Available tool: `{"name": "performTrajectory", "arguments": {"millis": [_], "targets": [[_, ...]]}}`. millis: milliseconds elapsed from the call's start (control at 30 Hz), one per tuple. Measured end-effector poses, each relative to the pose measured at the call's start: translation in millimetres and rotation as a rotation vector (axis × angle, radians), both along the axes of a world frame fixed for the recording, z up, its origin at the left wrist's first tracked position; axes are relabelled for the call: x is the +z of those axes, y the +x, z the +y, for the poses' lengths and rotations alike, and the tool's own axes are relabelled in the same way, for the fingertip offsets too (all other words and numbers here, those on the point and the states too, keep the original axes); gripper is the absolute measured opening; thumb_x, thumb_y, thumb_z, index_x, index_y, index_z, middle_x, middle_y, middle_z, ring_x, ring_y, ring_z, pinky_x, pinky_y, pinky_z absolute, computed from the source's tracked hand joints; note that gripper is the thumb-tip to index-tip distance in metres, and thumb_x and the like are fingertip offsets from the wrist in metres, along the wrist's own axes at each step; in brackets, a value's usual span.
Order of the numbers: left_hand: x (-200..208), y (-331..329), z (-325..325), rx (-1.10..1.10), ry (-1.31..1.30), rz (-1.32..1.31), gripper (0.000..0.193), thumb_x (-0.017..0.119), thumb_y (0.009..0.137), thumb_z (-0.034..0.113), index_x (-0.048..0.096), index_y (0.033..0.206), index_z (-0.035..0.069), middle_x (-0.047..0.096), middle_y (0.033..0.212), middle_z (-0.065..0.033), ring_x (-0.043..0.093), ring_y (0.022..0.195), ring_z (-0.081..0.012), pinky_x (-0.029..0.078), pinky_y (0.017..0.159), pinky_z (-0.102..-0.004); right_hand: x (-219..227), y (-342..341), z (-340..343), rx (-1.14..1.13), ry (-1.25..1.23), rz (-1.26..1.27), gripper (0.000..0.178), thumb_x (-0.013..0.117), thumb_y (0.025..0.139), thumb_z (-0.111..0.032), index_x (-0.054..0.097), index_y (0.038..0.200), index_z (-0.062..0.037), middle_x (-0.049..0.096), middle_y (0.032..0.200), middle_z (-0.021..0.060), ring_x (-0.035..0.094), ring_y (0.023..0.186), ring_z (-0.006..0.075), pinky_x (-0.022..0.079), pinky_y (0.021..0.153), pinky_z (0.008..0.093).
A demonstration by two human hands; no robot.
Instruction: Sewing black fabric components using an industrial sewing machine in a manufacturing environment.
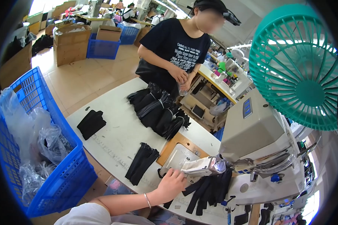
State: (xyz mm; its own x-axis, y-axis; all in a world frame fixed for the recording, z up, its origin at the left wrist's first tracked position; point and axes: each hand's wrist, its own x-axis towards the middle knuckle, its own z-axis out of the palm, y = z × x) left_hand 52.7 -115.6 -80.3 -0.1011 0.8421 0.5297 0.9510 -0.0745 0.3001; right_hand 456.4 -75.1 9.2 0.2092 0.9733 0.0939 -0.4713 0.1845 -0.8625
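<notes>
My left hand (pixel 172 184), with a silver bangle at the wrist, is at the near end of the sewing machine's narrow arm (pixel 202 166). Its fingers are bent and close together; what they hold, if anything, is hidden. Right beside it, a cluster of black fabric strips (pixel 209 191) hangs below the machine head (pixel 251 127). Left of the hand, a stack of black fabric pieces (pixel 142 163) lies on the white table (pixel 112 150). My right hand does not show.
Tied black bundles (pixel 159 110) and a smaller black stack (pixel 91 124) lie farther back. A blue crate (pixel 69 180) with clear plastic bags stands left. A green fan (pixel 300 71) hangs upper right. Across the table, a person (pixel 172 48) holds a clear container (pixel 183 88).
</notes>
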Motion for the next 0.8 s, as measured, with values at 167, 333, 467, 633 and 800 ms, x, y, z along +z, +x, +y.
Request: {"name": "performTrajectory", "arguments": {"millis": [167, 333, 467, 633, 800], "targets": [[-10.0, 3.7, -5.1, 0.158, 0.013, 0.112, 0.033, 0.067, 0.074, 0.026, 0.059, 0.097, 0.004, 0.052, 0.097, -0.0082, 0.049, 0.103, -0.0243, 0.040, 0.093, -0.0371, 3.7, 216.6, 9.6, -0.605, -0.201, -0.332, 0.024, 0.058, 0.090, -0.027, 0.054, 0.079, -0.0055, 0.048, 0.070, 0.0055, 0.048, 0.062, 0.0234, 0.040, 0.055, 0.0350], [-2.2, 5.5, -9.3, 0.187, -0.066, 0.050, 0.029, 0.066, 0.073, 0.022, 0.059, 0.093, 0.002, 0.050, 0.092, -0.0072, 0.050, 0.094, -0.0221, 0.043, 0.081, -0.0324, -65.8, 383.2, -14.1, -0.503, -0.198, -0.451, 0.031, 0.056, 0.091, -0.038, 0.059, 0.099, -0.0076, 0.055, 0.081, 0.0027, 0.051, 0.067, 0.0184, 0.044, 0.057, 0.0316], [-9.6, 4.2, -9.2, 0.224, -0.109, 0.059, 0.032, 0.069, 0.070, 0.025, 0.059, 0.090, 0.001, 0.050, 0.091, -0.0066, 0.050, 0.091, -0.0219, 0.042, 0.077, -0.0306, -87.0, 376.0, -0.1, -0.596, -0.311, -0.526, 0.037, 0.057, 0.090, -0.039, 0.058, 0.107, -0.0065, 0.057, 0.082, 0.0054, 0.051, 0.066, 0.0199, 0.044, 0.057, 0.0328], [-8.8, 7.0, -6.0, 0.202, -0.129, 0.049, 0.036, 0.071, 0.070, 0.026, 0.057, 0.091, 0.000, 0.049, 0.091, -0.0082, 0.049, 0.092, -0.0226, 0.042, 0.081, -0.0297, -116.6, 341.8, -22.6, -0.758, -0.470, -0.588, 0.045, 0.058, 0.090, -0.041, 0.056, 0.118, -0.0051, 0.058, 0.083, 0.0089, 0.051, 0.064, 0.0218, 0.045, 0.056, 0.0343], [-10.0, 7.5, -5.4, 0.265, -0.124, -0.005, 0.039, 0.073, 0.071, 0.027, 0.055, 0.092, -0.001, 0.047, 0.093, -0.0095, 0.047, 0.095, -0.0232, 0.042, 0.084, -0.0303, -22.3, 80.9, 22.3, -0.113, -0.504, -1.026, 0.022, 0.052, 0.096, -0.023, 0.058, 0.097, -0.0021, 0.055, 0.075, 0.0044, 0.051, 0.063, 0.0135, 0.044, 0.060, 0.0283]]}}
